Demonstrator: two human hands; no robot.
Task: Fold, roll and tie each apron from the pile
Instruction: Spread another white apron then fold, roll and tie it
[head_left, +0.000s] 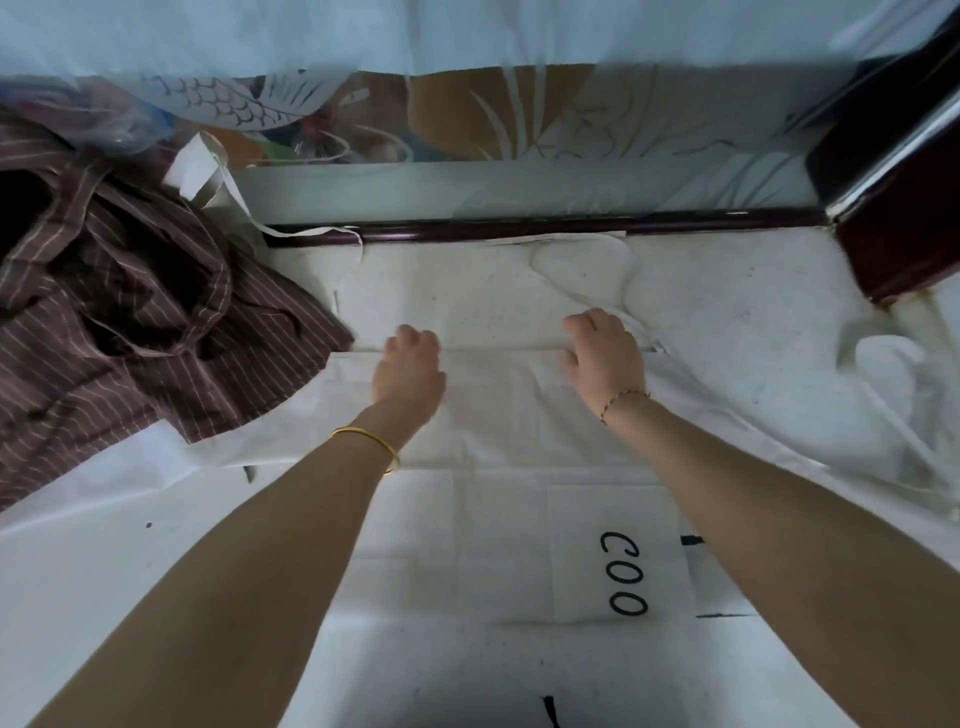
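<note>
A white apron (498, 415) with black lettering lies spread flat in front of me. Its far part is folded back, giving a straight edge across the middle. My left hand (410, 364) grips that folded edge at its left, fingers curled over it. My right hand (602, 353) grips the same edge at its right. Thin white apron ties (582, 291) loop on the surface just beyond my right hand. A brown striped apron pile (130, 322) lies crumpled at the left, touching the white apron's left edge.
A dark wooden rail (545, 228) runs along the far edge, with a patterned glass panel (571, 135) behind it. A dark wooden post (898, 208) stands at the right. More white ties (883, 374) lie bunched at the right. Another white strap (208, 176) hangs at the back left.
</note>
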